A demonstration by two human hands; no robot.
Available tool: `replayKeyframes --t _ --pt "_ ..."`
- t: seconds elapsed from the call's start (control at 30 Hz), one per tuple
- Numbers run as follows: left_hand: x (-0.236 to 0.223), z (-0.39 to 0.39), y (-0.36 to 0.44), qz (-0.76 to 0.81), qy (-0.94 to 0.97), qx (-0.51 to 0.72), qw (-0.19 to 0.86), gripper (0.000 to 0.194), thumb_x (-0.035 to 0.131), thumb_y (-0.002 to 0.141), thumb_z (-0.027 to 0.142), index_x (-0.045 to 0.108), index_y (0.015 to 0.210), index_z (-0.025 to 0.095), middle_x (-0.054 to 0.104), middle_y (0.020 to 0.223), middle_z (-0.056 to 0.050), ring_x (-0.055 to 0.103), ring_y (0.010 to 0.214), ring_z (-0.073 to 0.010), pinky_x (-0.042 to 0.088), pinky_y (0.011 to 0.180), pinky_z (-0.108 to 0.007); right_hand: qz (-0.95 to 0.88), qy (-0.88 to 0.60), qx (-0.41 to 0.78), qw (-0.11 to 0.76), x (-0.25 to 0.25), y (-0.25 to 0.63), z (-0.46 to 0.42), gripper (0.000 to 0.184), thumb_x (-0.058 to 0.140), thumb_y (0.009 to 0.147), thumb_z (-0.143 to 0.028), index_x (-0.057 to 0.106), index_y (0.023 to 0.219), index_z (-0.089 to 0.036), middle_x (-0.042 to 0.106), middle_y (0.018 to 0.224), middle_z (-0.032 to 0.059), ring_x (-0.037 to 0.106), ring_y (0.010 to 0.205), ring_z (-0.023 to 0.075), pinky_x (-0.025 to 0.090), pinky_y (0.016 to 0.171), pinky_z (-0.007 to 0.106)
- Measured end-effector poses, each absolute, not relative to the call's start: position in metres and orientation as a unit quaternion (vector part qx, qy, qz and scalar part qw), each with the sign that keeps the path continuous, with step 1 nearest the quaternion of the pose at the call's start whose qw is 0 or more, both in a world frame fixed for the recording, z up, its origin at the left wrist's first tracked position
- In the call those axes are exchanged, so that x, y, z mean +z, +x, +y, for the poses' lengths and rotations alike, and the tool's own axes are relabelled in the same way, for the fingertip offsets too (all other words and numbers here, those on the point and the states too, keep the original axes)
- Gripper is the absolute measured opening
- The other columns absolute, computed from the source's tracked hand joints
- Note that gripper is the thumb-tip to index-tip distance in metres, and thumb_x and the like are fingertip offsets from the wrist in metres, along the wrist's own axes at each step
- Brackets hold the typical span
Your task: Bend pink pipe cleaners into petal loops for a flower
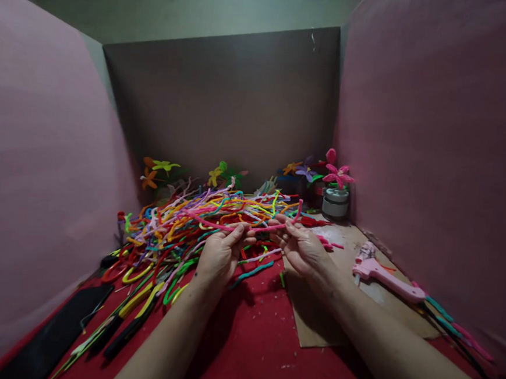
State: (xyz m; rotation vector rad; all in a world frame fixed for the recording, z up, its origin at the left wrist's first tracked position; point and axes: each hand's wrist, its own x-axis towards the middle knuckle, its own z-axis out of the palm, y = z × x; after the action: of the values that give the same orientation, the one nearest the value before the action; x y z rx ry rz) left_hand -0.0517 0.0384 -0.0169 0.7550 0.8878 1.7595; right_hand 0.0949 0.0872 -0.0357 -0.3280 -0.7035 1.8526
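Note:
A pink pipe cleaner stretches between my two hands, held above the red cloth, with its right end bent upward. My left hand pinches it between thumb and fingers. Farther right, my right hand grips the same pipe cleaner close to the bend. Just behind both hands spreads a big tangled pile of pipe cleaners in many colours. A blue-green pipe cleaner lies on the cloth near my left hand.
Yellow-and-black pliers and a black flat object lie at left. On the right, a pink glue gun rests on a cardboard sheet. Pipe-cleaner flowers stand at the back, one in a grey-white pot. Pink side panels enclose the space.

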Motion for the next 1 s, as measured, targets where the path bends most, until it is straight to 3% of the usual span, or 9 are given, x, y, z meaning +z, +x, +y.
replayKeyframes --t 0.1,0.23,0.37,0.53,0.67,0.9,1.0 --pt "-0.022 0.038 -0.050 0.380 0.334 0.695 0.511 0.010 0.068 0.063 0.011 0.063 0.071 0.008 0.065 0.064 -0.006 0.063 0.056 -0.0138 0.052 0.055 -0.022 -0.328 -0.161 0.763 0.533 -0.038 0.093 0.083 0.010 0.057 0.075 -0.017 0.063 0.082 -0.014 0.066 0.065 0.0030 0.060 0.059 0.0129 0.048 0.060 0.026" --pt "-0.025 0.033 -0.049 0.391 0.396 0.649 0.518 0.018 0.069 0.063 0.017 0.062 0.078 0.009 0.063 0.057 -0.004 0.061 0.049 -0.0137 0.049 0.047 -0.022 -0.440 -0.208 0.699 0.524 -0.044 0.088 0.078 0.022 0.064 0.070 -0.029 0.064 0.083 -0.012 0.062 0.057 0.0014 0.052 0.047 0.0089 0.040 0.049 0.021" --pt "-0.025 0.029 -0.048 0.387 0.444 0.639 0.495 0.020 0.065 0.067 0.023 0.060 0.082 0.010 0.061 0.054 -0.003 0.058 0.046 -0.0132 0.047 0.044 -0.022 -0.523 -0.272 0.642 0.489 -0.048 0.085 0.072 0.022 0.064 0.065 -0.031 0.064 0.074 -0.010 0.058 0.052 -0.0005 0.044 0.040 0.0073 0.032 0.041 0.021" --pt "-0.024 0.025 -0.042 0.394 0.448 0.646 0.476 0.029 0.069 0.064 0.026 0.059 0.088 0.013 0.060 0.060 0.000 0.058 0.048 -0.0109 0.049 0.048 -0.023 -0.583 -0.295 0.617 0.438 -0.049 0.083 0.066 0.025 0.058 0.068 -0.035 0.064 0.073 -0.011 0.052 0.052 -0.0030 0.035 0.039 0.0056 0.025 0.040 0.021" --pt "-0.026 0.025 -0.037 0.428 0.444 0.622 0.482 0.035 0.070 0.062 0.030 0.058 0.091 0.014 0.059 0.061 0.002 0.056 0.045 -0.0103 0.050 0.044 -0.024 -0.628 -0.293 0.587 0.419 -0.050 0.081 0.063 0.026 0.055 0.071 -0.036 0.058 0.059 -0.013 0.050 0.050 -0.0029 0.035 0.043 0.0061 0.025 0.044 0.021" --pt "-0.029 0.024 -0.039 0.449 0.454 0.593 0.491 0.034 0.067 0.064 0.040 0.059 0.077 0.010 0.054 0.043 0.002 0.050 0.034 -0.0103 0.043 0.035 -0.021 -0.619 -0.214 0.649 0.386 -0.049 0.078 0.057 0.029 0.050 0.074 -0.036 0.049 0.055 -0.014 0.052 0.050 -0.0006 0.044 0.046 0.0081 0.033 0.048 0.022" --pt "-0.030 0.024 -0.043 0.447 0.456 0.581 0.504 0.035 0.068 0.063 0.039 0.060 0.080 0.009 0.054 0.043 0.002 0.049 0.034 -0.0094 0.040 0.033 -0.019 -0.616 -0.242 0.657 0.361 -0.049 0.079 0.055 0.031 0.049 0.075 -0.041 0.052 0.061 -0.014 0.049 0.048 -0.0022 0.033 0.035 0.0050 0.022 0.037 0.020"
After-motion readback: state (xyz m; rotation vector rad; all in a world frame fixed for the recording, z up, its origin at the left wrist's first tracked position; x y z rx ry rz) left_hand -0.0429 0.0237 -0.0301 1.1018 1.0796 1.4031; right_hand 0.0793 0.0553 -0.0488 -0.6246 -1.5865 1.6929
